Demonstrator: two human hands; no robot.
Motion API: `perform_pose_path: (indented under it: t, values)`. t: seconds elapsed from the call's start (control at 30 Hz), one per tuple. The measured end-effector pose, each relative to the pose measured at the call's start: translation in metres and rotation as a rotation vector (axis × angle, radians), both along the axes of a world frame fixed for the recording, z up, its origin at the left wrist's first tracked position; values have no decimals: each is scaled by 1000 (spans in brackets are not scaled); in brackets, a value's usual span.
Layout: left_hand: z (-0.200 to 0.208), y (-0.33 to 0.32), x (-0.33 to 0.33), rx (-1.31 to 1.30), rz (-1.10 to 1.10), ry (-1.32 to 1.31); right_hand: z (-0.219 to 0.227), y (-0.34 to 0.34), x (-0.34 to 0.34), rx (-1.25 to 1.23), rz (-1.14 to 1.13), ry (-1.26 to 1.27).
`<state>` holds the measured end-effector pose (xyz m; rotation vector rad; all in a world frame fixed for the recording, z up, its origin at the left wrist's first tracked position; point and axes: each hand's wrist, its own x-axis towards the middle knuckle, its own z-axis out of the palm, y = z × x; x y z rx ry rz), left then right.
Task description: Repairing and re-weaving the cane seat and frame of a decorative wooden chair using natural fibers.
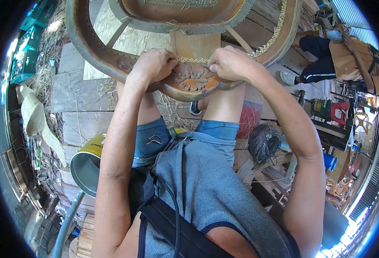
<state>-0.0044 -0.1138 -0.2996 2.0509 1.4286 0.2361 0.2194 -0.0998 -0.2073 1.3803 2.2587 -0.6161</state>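
A: So where's the wooden frame (80, 36) from where you're standing?

B: Up at the person's knees, carved flower (192, 79) toward them, pale stitched edging (280, 32) running along the inner rim.

A: And the hands?

B: Left hand (155, 65) and right hand (229, 63) are either side of the carving, fingers curled in at the rim. Can't tell if they're pinching anything, the tips are mostly hidden.

A: Much clutter?

B: Loads lol. Yellow can (98, 144) behind the left forearm, which covers part of it. Dark bundle of strands (263, 144) and a red panel (250, 114) by the other leg, woven strip (31, 105) and turquoise crates (25, 63) way off left, straw over the floorboards (78, 95). Another person (346, 60) is off to the right.

A: Any labels?

B: Dark lettering on the can, cut off by the arm, plus a pale chevron (154, 140) on the blue shorts (148, 129).
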Motion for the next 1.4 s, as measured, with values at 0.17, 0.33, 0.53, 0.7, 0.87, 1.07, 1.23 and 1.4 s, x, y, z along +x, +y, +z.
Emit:
perform_pose_path:
  t: [0.17, 0.33, 0.53, 0.7, 0.87, 1.07, 1.23, 1.4]
  values:
    - [-8, -5, -1, 14, 43, 26, -3, -25, -31, 159, 223, -152]
    - [-2, -4, 7, 38, 57, 41, -44, -37, 6, 152, -178, 219]
    - [-8, -1, 6, 42, 65, 60, -35, -31, -2, 95, -227, 191]
    - [-7, -4, 5, 59, 78, 46, -26, -21, -3, 399, 400, -66]
    - [-23, -6, 8, 124, 69, 107, -46, 2, -13, -501, -1070, 703]
    - [-21, -2, 0, 107, 29, 26, -45, 10, -23, 299, 7, 440]
    - [-3, -7, 2, 118, 59, 47, 0, -32, -19, 216, 141, -167]
    - [-5, -6, 2, 111, 70, 18, -5, -31, -19, 377, 277, -139]
